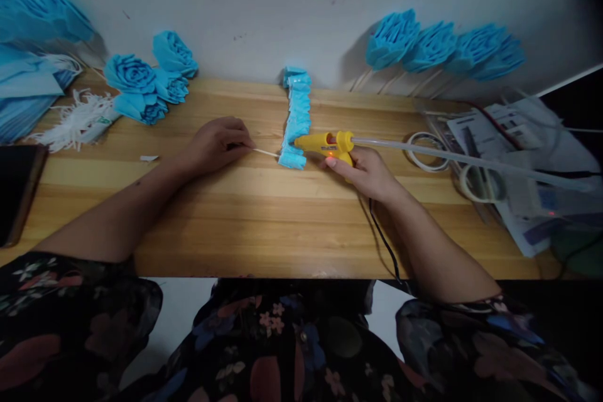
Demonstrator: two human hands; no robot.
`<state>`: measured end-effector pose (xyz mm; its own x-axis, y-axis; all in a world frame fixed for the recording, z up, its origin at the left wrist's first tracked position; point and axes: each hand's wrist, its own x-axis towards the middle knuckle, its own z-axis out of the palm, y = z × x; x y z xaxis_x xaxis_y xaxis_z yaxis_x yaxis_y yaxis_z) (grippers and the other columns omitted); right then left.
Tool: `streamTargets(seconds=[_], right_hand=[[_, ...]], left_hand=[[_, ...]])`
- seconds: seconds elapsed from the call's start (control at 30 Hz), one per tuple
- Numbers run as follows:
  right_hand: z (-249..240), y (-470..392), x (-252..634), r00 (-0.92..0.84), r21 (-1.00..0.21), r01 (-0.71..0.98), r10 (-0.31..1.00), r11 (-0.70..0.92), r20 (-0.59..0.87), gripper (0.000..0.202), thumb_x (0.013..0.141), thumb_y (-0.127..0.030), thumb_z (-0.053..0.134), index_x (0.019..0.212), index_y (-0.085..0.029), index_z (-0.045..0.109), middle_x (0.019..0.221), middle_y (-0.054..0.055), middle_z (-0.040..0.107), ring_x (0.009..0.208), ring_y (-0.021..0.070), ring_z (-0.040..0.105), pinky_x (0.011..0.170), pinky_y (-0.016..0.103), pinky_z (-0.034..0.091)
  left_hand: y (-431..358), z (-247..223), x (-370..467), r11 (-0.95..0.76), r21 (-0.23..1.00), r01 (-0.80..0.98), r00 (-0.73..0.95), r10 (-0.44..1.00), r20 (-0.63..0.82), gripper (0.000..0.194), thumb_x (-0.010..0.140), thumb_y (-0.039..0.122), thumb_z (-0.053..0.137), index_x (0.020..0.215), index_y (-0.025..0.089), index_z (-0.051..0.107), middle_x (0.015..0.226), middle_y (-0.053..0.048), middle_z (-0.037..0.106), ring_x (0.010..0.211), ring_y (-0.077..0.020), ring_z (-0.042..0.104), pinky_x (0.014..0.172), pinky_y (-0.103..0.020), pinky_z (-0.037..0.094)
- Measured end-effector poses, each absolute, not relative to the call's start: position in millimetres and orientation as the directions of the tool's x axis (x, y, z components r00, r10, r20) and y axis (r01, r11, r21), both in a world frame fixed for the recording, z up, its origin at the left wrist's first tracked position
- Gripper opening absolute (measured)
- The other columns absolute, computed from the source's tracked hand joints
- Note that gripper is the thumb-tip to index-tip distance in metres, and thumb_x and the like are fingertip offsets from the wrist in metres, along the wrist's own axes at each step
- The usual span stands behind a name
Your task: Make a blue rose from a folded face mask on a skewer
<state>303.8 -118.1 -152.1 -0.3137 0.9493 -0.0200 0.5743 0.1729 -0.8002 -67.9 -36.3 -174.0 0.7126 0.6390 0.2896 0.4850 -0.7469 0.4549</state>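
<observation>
My right hand (365, 171) is wrapped around a yellow glue gun (323, 143), whose small orange light is on. A long clear glue stick (424, 149) juts from its back end. The nozzle meets the lower part of a pleated blue strip (299, 107) lying lengthwise away from me on the table. My left hand (221, 143) pinches a thin pale stick (266, 152), and the far end of that stick reaches the near end of the strip. Whether fresh glue is on the strip there is hidden by the nozzle.
Finished blue flowers (132, 78) lie at the left, near white cords (85, 122) and a dark phone (21, 188). More blue flowers on sticks (393, 38) lean on the wall. At right are a tape roll (411, 157), scissors (480, 183) and papers. A black cable (384, 235) hangs over the front edge.
</observation>
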Motion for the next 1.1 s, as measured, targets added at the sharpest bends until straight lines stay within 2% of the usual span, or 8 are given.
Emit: streamTargets(seconds=[0.1,0.2,0.4,0.57,0.7,0.9,1.1], right_hand=[[-146.9,-118.8,307.9,-0.314,-0.782,0.600,0.949,0.169,-0.036,0.065,0.095,-0.085,0.062,0.086,-0.021,0.075,0.071,0.001,0.056,0.066,0.0171,0.046,0.063,0.034,0.034],[-139.6,-119.3,311.4,-0.325,-0.777,0.602,0.945,0.183,-0.029,0.065,0.093,-0.085,0.063,0.091,-0.021,0.076,0.074,0.001,0.058,0.067,0.0174,0.047,0.063,0.034,0.036],[-131.5,-119.0,317.6,-0.346,-0.780,0.596,0.938,0.192,-0.034,0.064,0.092,-0.085,0.066,0.085,-0.022,0.074,0.080,0.004,0.067,0.072,0.0198,0.055,0.067,0.035,0.042],[-137.7,-117.0,323.7,-0.268,-0.796,0.594,0.962,0.119,-0.056,0.068,0.090,-0.089,0.065,0.074,-0.023,0.068,0.071,0.004,0.061,0.066,0.0177,0.049,0.061,0.034,0.036],[-144.1,-116.2,318.9,-0.240,-0.816,0.569,0.970,0.105,-0.043,0.068,0.089,-0.089,0.066,0.080,-0.023,0.072,0.071,0.003,0.061,0.067,0.0179,0.049,0.061,0.034,0.036],[-151.9,-116.7,306.2,-0.265,-0.825,0.549,0.964,0.134,-0.020,0.069,0.088,-0.092,0.065,0.080,-0.023,0.070,0.071,0.001,0.057,0.067,0.0173,0.046,0.062,0.034,0.034],[-156.4,-115.0,299.7,-0.302,-0.820,0.548,0.953,0.166,-0.010,0.071,0.091,-0.092,0.061,0.084,-0.022,0.073,0.077,0.004,0.065,0.072,0.0193,0.052,0.066,0.035,0.037]], left_hand=[[-36.8,-173.2,-67.9,-0.748,0.451,0.486,0.715,0.638,0.287,0.035,0.108,0.043,0.060,0.093,0.020,0.082,0.100,-0.010,0.079,0.091,-0.0235,0.071,0.084,-0.034,0.054],[-37.1,-173.6,-68.0,-0.754,0.450,0.478,0.719,0.630,0.292,0.037,0.109,0.045,0.059,0.094,0.019,0.081,0.101,-0.010,0.079,0.092,-0.0231,0.071,0.084,-0.033,0.054],[-36.0,-174.7,-69.2,-0.750,0.415,0.516,0.719,0.642,0.265,0.034,0.109,0.043,0.060,0.096,0.021,0.081,0.101,-0.009,0.078,0.093,-0.0229,0.071,0.086,-0.033,0.053],[-35.1,-174.6,-69.3,-0.749,0.423,0.510,0.728,0.638,0.252,0.032,0.108,0.041,0.060,0.096,0.020,0.081,0.100,-0.010,0.078,0.092,-0.0230,0.070,0.086,-0.034,0.054],[-35.9,-173.3,-68.2,-0.757,0.425,0.497,0.726,0.631,0.274,0.032,0.108,0.040,0.060,0.095,0.020,0.081,0.100,-0.010,0.078,0.092,-0.0232,0.071,0.085,-0.034,0.054],[-36.9,-172.4,-68.1,-0.756,0.420,0.502,0.728,0.632,0.267,0.032,0.108,0.039,0.059,0.096,0.020,0.081,0.101,-0.010,0.079,0.093,-0.0231,0.071,0.086,-0.033,0.054],[-36.4,-173.7,-67.9,-0.760,0.419,0.496,0.723,0.629,0.285,0.034,0.108,0.041,0.060,0.093,0.020,0.081,0.099,-0.009,0.079,0.091,-0.0224,0.071,0.084,-0.033,0.054]])
